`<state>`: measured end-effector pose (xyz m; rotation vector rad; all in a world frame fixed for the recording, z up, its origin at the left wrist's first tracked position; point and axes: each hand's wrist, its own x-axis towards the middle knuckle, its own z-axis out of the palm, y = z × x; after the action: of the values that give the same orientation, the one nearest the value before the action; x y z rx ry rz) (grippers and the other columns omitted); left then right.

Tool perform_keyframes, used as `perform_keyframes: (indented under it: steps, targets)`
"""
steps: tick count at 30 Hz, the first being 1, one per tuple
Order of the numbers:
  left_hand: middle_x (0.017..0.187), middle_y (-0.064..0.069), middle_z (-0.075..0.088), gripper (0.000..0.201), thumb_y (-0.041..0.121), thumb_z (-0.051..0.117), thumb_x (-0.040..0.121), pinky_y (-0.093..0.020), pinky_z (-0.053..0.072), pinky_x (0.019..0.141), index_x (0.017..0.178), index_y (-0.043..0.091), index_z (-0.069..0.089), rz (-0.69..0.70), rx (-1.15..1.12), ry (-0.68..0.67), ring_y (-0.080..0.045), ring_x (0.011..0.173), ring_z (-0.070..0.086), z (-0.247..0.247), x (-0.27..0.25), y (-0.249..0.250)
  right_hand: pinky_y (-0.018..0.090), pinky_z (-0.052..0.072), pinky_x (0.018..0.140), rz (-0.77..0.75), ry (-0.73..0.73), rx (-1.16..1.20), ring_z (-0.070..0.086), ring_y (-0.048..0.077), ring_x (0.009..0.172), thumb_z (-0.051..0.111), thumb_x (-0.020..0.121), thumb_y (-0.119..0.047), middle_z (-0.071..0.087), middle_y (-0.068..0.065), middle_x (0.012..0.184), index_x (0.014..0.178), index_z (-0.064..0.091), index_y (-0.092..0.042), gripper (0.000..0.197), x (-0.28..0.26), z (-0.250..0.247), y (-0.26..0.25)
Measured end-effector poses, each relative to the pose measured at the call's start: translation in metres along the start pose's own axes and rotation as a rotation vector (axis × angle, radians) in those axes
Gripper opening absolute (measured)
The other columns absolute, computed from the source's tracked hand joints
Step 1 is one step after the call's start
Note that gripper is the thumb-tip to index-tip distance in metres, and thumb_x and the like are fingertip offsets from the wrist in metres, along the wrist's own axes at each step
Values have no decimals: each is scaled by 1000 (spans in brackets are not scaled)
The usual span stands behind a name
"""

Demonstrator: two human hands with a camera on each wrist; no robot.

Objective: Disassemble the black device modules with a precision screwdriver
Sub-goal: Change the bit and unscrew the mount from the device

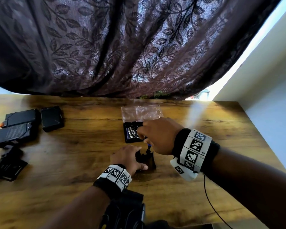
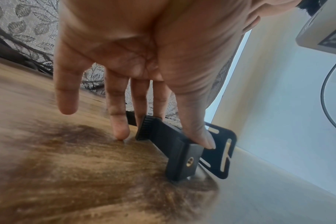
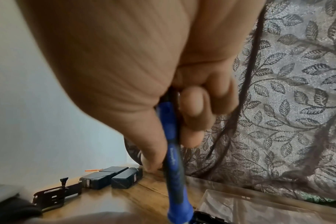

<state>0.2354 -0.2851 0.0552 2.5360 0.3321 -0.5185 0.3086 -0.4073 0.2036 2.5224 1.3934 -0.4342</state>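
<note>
Blue-and-black precision screwdriver [image 3: 173, 150] gripped in right hand [image 1: 160, 136], long axis near vertical, tip downward. Upright black plastic device module [image 2: 175, 145] pinched by left hand [image 1: 127, 157].

Light: daylight enters at two o'clock past the dark leaf-patterned curtain [image 1: 122, 47].
Glare: pale streak on the brown wooden table [image 1: 195, 113].
Blur: wrist views smeared; edges bowed.

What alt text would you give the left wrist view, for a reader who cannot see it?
The left hand reaches down and holds a small black clamp-like module upright on the wooden table, thumb on one side and fingers on the other. A brass threaded hole shows on the module's near face, and a slotted black plate lies behind it.
</note>
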Motion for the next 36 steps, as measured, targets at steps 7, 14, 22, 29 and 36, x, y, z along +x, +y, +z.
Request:
perform_keyframes:
  steps: [7,14,22,29,36]
  targets:
    - [158,11,39,88,66,75,77,-46,38,113,152,38,39,12,10,20,-16,145,38,2,1,2,39,52,69,6,2,-70,61,25,88,57,102,-29,55,7,119,127,53,-17,28,-1,3,0]
    - [157,12,40,89,67,76,75,-47,39,112,150,38,40,26,11,35,-15,144,39,6,4,-1,20,23,55,-75,-3,30,41,14,92,63,88,-1,45,-1,119,117,57,-20,35,-2,-2,6]
    - [157,12,40,89,68,76,75,-47,40,111,151,39,40,16,15,30,-14,143,39,8,7,-2,30,37,68,-18,-4,-5,46,17,80,63,95,-21,56,2,112,116,61,-16,21,6,-2,4]
    - [155,12,41,89,67,76,75,-46,41,110,151,39,40,18,11,38,-14,142,40,8,8,-1,33,36,68,43,-15,-51,48,20,78,52,104,-36,63,5,108,116,60,-16,25,1,-3,15]
    - [155,11,44,90,66,77,74,-46,43,109,151,38,40,24,8,36,-15,141,43,8,8,-1,26,35,71,-23,6,104,42,13,88,67,91,-8,46,-3,112,105,61,-20,19,-3,1,22]
